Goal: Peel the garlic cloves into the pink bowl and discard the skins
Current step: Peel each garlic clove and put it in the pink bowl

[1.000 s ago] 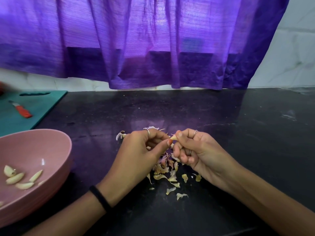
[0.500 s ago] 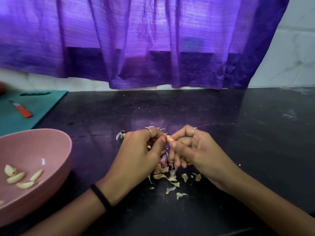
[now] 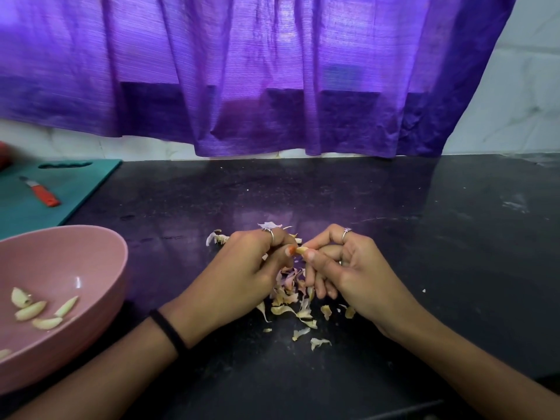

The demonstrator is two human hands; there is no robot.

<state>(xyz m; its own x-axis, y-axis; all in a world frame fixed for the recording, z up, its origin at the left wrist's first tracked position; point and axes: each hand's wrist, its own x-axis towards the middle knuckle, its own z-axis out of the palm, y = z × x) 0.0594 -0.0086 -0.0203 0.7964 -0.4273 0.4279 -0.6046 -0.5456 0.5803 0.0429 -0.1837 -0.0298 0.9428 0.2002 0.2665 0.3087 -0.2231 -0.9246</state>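
Two hands curled, left hand and right hand pinching one garlic clove between fingertips

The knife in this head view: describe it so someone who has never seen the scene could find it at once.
Start at the teal cutting board at the far left of the black counter, behind the pink bowl. The knife lies on it, blade toward the wall. Its bright orange handle marks it as the only tool there.
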